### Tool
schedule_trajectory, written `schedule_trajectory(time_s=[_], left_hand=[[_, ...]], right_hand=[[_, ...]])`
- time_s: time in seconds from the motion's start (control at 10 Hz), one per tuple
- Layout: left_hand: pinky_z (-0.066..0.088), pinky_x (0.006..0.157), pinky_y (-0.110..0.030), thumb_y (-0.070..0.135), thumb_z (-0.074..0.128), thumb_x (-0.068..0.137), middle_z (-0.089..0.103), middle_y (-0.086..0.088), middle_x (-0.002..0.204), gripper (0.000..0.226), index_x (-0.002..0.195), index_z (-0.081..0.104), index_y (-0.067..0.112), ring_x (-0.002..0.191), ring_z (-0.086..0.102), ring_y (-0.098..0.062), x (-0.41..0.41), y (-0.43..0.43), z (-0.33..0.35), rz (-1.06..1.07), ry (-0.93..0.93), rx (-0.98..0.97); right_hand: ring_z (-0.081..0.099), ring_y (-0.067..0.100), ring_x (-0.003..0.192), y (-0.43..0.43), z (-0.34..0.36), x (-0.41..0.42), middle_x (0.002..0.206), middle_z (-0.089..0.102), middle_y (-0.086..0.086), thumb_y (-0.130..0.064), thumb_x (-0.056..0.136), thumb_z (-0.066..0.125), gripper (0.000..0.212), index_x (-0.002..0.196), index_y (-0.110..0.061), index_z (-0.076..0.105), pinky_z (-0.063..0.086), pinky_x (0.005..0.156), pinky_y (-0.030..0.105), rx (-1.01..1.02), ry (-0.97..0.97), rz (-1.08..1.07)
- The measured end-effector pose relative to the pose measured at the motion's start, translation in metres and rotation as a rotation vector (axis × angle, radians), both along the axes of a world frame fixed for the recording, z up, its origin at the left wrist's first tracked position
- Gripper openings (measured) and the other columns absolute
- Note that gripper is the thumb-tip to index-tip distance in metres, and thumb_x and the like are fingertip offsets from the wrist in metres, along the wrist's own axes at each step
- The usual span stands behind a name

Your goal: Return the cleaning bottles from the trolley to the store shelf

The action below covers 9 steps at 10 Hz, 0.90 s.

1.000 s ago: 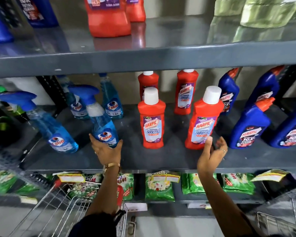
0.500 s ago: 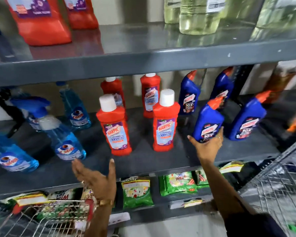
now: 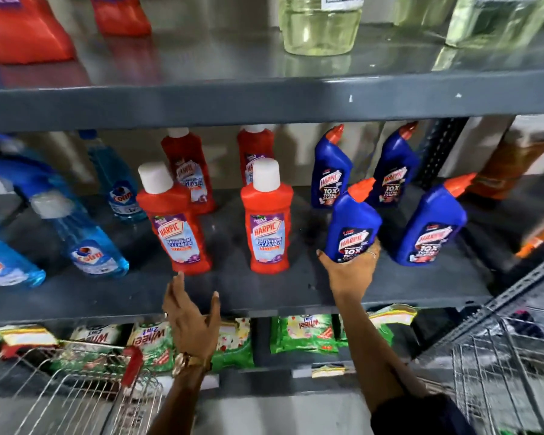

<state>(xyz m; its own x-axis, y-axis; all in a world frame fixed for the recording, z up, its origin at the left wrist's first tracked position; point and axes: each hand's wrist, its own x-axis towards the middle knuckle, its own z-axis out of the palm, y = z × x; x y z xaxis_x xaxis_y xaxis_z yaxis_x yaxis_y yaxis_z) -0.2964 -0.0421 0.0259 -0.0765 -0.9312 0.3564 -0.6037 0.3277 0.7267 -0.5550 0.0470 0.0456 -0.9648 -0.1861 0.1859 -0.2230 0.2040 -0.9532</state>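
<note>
My right hand (image 3: 347, 271) grips the base of a blue Harpic bottle (image 3: 350, 219) with an orange cap, standing on the grey middle shelf (image 3: 233, 290). My left hand (image 3: 190, 318) hovers open at the shelf's front edge, just below a red Harpic bottle (image 3: 175, 227) and not touching it. A second red Harpic bottle (image 3: 269, 224) stands between my hands. Another blue Harpic bottle (image 3: 431, 227) stands right of the held one. Blue Colin spray bottles (image 3: 88, 243) lean at the left.
More red and blue bottles stand at the back of the shelf. Green detergent packets (image 3: 305, 334) fill the shelf below. A wire trolley (image 3: 76, 387) is at the lower left, another wire basket (image 3: 500, 372) at the lower right. An upper shelf (image 3: 264, 98) holds jars and red bottles.
My view swung right along the shelf. My right hand closed around the front blue Harpic bottle. My left hand let go of the Colin spray bottle and moved right, toward the red bottles.
</note>
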Motion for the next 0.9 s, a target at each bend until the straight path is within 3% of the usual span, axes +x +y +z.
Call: schedule_trajectory(time_s=[0.2, 0.4, 0.5, 0.6, 0.7, 0.8, 0.9], left_hand=[[0.046, 0.09, -0.04, 0.051, 0.043, 0.081, 0.063, -0.013, 0.114, 0.053, 0.109, 0.062, 0.011, 0.107, 0.056, -0.034, 0.009, -0.007, -0.003, -0.106, -0.292, -0.033], [0.043, 0.099, -0.04, 0.053, 0.037, 0.083, 0.058, -0.011, 0.126, 0.058, 0.117, 0.059, 0.011, 0.117, 0.051, -0.03, 0.016, -0.005, 0.006, -0.193, -0.409, 0.034], [0.039, 0.106, -0.04, 0.052, 0.039, 0.087, 0.054, -0.011, 0.133, 0.057, 0.124, 0.055, 0.012, 0.125, 0.046, -0.029, 0.024, -0.008, 0.014, -0.274, -0.452, 0.106], [0.039, 0.106, -0.04, 0.044, 0.052, 0.087, 0.054, -0.013, 0.132, 0.051, 0.126, 0.052, 0.011, 0.123, 0.047, -0.031, 0.034, -0.005, 0.03, -0.373, -0.428, 0.186], [0.04, 0.103, -0.041, 0.044, 0.054, 0.086, 0.05, -0.014, 0.135, 0.053, 0.13, 0.048, 0.013, 0.126, 0.045, -0.035, 0.048, 0.009, 0.05, -0.445, -0.454, 0.128], [0.033, 0.11, -0.043, 0.058, 0.038, 0.085, 0.049, -0.011, 0.139, 0.064, 0.133, 0.045, 0.017, 0.132, 0.042, -0.034, 0.055, 0.023, 0.078, -0.51, -0.533, -0.193], [0.016, 0.117, -0.044, 0.053, 0.046, 0.086, 0.046, -0.016, 0.144, 0.066, 0.136, 0.043, 0.011, 0.137, 0.037, -0.033, 0.043, 0.035, 0.127, -0.512, -0.538, -0.615]], right_hand=[[0.056, 0.027, 0.109, 0.005, 0.004, -0.002, 0.123, 0.056, 0.011, -0.024, 0.046, 0.091, 0.103, 0.132, -0.013, 0.036, 0.049, 0.093, 0.036, 0.016, -0.008, 0.014], [0.053, 0.032, 0.116, 0.005, 0.012, 0.003, 0.131, 0.05, 0.012, -0.025, 0.048, 0.092, 0.109, 0.137, -0.014, 0.031, 0.049, 0.096, 0.047, 0.035, -0.039, 0.003], [0.046, 0.034, 0.124, 0.011, 0.02, 0.006, 0.134, 0.048, 0.015, -0.03, 0.042, 0.094, 0.119, 0.139, -0.01, 0.027, 0.045, 0.102, 0.05, 0.063, -0.031, 0.06], [0.032, 0.03, 0.138, 0.03, 0.02, 0.01, 0.149, 0.033, 0.019, -0.037, 0.041, 0.095, 0.136, 0.146, -0.005, 0.015, 0.032, 0.114, 0.046, 0.065, -0.095, 0.138], [0.051, 0.027, 0.123, 0.067, 0.03, 0.034, 0.134, 0.053, 0.011, -0.061, 0.036, 0.087, 0.116, 0.132, -0.016, 0.041, 0.045, 0.102, 0.043, 0.001, -0.128, 0.279], [0.063, 0.007, 0.084, 0.114, 0.107, 0.088, 0.096, 0.069, -0.006, -0.032, 0.065, 0.084, 0.051, 0.108, -0.017, 0.061, 0.049, 0.074, 0.02, -0.122, -0.069, 0.524], [0.066, 0.002, 0.082, 0.165, 0.22, 0.127, 0.087, 0.074, -0.018, -0.006, 0.082, 0.06, 0.021, 0.095, -0.022, 0.068, 0.054, 0.074, 0.023, -0.307, 0.183, 0.774]])
